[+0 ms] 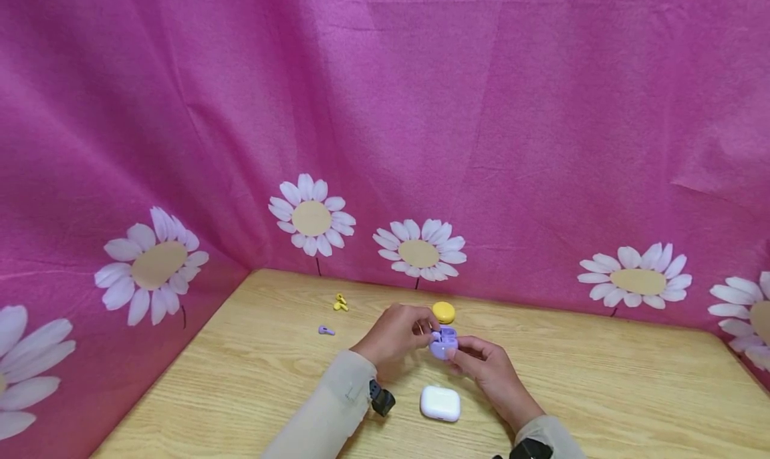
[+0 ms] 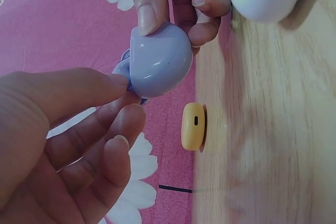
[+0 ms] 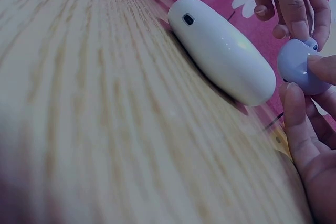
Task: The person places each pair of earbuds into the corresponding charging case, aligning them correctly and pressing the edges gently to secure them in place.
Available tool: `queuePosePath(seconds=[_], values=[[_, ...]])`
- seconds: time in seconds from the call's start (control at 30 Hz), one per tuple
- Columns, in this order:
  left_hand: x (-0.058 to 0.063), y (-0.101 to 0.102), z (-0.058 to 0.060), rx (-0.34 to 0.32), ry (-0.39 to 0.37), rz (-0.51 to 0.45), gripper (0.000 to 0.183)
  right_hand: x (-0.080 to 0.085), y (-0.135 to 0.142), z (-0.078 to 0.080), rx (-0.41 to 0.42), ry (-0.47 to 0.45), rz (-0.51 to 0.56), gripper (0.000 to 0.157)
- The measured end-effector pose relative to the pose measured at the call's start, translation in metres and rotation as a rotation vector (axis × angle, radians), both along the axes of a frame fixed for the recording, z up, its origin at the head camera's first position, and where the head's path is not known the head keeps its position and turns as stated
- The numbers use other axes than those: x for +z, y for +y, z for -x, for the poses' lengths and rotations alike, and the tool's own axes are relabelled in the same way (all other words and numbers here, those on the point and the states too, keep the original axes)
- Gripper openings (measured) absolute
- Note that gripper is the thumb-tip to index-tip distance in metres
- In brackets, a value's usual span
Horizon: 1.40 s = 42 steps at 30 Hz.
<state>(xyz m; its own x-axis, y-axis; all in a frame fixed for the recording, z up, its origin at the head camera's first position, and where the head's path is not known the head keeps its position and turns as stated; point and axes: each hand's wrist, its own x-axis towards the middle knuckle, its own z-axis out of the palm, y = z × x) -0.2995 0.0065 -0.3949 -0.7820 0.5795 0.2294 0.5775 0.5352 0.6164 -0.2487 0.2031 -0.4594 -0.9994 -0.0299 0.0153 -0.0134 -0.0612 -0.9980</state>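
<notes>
A purple earbud case [image 1: 444, 351], its lid raised, is held above the table in my right hand [image 1: 492, 372], thumb on the front and fingers at the side. My left hand [image 1: 394, 333] pinches a purple earbud [image 2: 122, 68] between thumb and fingertips at the case's opening; the fingers partly hide it, so how deep it sits cannot be told. Another purple earbud [image 1: 326, 331] lies on the table to the left. Just beyond the held case is a round yellow case [image 1: 444, 312], closed. Nearer me, between the forearms, lies a closed white earbud case [image 1: 440, 403].
Two yellow earbuds [image 1: 341, 304] lie close together at the back left of the wooden table [image 1: 240, 379]. A pink cloth [image 1: 511, 145] with white daisies hangs along the table's back and left side. Each wrist wears a dark strapped device.
</notes>
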Motion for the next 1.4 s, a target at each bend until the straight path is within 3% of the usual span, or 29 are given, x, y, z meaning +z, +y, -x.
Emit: queuePosePath(seconds=[1.4], values=[[-0.0004,0.0017,-0.0011,0.007,0.070,0.045,0.013,-0.0015,0.0024,0.0005,0.025,0.018,-0.010,0.039]])
